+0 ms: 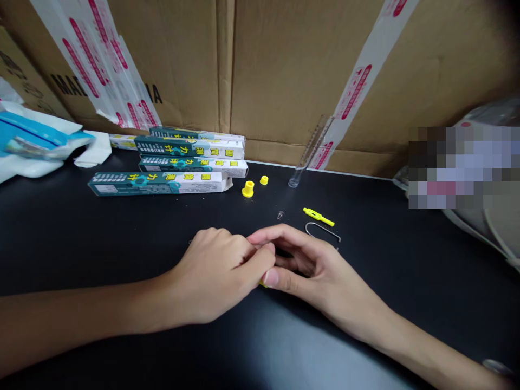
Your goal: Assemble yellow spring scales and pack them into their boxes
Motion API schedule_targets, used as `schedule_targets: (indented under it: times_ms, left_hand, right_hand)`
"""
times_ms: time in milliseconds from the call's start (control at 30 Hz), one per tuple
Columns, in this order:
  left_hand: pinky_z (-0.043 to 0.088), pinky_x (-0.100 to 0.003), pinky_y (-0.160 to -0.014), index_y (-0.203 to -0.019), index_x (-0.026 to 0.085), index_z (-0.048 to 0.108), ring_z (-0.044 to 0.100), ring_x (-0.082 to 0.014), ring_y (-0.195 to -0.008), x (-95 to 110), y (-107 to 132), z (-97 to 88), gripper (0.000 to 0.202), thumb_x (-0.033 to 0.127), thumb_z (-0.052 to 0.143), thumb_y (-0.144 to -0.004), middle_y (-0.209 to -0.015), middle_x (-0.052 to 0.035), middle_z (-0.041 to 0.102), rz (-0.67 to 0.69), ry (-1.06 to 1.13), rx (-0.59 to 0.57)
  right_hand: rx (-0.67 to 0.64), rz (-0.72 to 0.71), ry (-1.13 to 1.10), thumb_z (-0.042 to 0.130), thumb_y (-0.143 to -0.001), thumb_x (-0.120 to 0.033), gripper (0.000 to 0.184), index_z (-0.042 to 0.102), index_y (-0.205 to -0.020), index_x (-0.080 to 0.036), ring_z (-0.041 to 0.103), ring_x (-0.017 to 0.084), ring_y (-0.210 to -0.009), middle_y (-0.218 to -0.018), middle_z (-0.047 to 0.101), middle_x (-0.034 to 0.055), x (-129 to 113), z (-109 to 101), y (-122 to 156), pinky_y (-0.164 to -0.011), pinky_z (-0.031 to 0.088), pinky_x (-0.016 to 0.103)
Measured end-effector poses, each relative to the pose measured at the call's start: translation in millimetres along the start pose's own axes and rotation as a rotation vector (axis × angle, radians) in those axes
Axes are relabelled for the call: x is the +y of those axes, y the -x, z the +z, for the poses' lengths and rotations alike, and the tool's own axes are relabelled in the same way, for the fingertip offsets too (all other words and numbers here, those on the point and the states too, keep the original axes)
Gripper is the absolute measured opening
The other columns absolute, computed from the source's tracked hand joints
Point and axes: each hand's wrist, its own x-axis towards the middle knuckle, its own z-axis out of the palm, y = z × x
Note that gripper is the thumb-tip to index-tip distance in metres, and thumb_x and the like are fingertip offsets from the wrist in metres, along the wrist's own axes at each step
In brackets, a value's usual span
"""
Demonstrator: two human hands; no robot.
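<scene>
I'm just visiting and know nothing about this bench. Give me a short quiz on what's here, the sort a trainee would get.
1. True or false: the clear tube leans against the cardboard wall.
2. Multiple choice: what lies just beyond the right hand? A) a pair of scissors B) a bent wire C) a roll of tape
3. Fill in the number: ____ small yellow plastic fittings stand between the teal-and-white boxes and the clear tube.

Key: 1 true; 2 B; 3 two.
</scene>
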Motion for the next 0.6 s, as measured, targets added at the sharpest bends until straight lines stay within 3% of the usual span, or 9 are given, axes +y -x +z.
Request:
schedule_targets:
  times_ms: [167,267,400,533,600]
  left_hand:
    - [0.013,-0.03,-0.053,-0.052,0.017,0.031,0.031,-0.0109,-0.046,0.4,0.6,-0.4,0.042,0.031,0.031,-0.091,-0.048,0.0034,0.036,-0.061,0.12,0.009]
    - [0.012,-0.029,-0.051,-0.052,0.018,0.029,0.025,-0.0103,-0.044,2.3,1.3,1.4,0.043,0.033,0.032,-0.092,-0.047,0.0043,0.027,-0.089,0.186,0.033]
    - [0.015,-0.027,-0.049,-0.052,0.018,0.03,0.027,-0.0094,-0.045,2.6,1.4,5.4,0.044,0.035,0.031,-0.092,-0.048,0.0047,0.027,-0.108,0.264,0.062]
    - [0.019,-0.026,-0.05,-0.05,0.017,0.036,0.031,-0.0087,-0.045,-1.0,3.7,8.1,0.046,0.032,0.03,-0.093,-0.047,0.0046,0.032,-0.064,0.3,0.154]
    - [0.021,-0.026,-0.05,-0.049,0.017,0.038,0.034,-0.0085,-0.044,-2.4,6.2,8.0,0.047,0.03,0.028,-0.093,-0.046,0.0043,0.037,-0.009,0.315,0.224]
  right_hand:
    - [0.043,-0.026,0.079,0.076,-0.084,-0.034,0.026,0.067,-0.106,-0.024,0.067,0.018,-0.099,-0.1,0.07,0.0001,-2.1,3.8,1.3,-0.089,0.054,0.03]
    - [0.052,-0.06,0.13,0.075,-0.085,-0.032,0.025,0.067,-0.106,-0.024,0.067,0.018,-0.098,-0.098,0.07,-0.0001,-1.7,5.0,2.7,-0.088,0.054,0.031]
    - [0.035,-0.076,0.142,0.076,-0.083,-0.031,0.028,0.066,-0.108,-0.023,0.067,0.019,-0.096,-0.1,0.068,0.0012,-0.8,3.9,5.5,-0.09,0.055,0.034]
    - [0.017,-0.017,-0.04,0.079,-0.08,-0.035,0.041,0.065,-0.116,-0.023,0.066,0.022,-0.107,-0.112,0.067,0.0054,0.5,-0.6,6.7,-0.09,0.058,0.034]
    - [0.042,0.027,-0.131,0.074,-0.084,-0.04,0.041,0.065,-0.119,-0.022,0.067,0.02,-0.104,-0.113,0.067,0.0068,1.1,-3.2,5.9,-0.083,0.061,0.031]
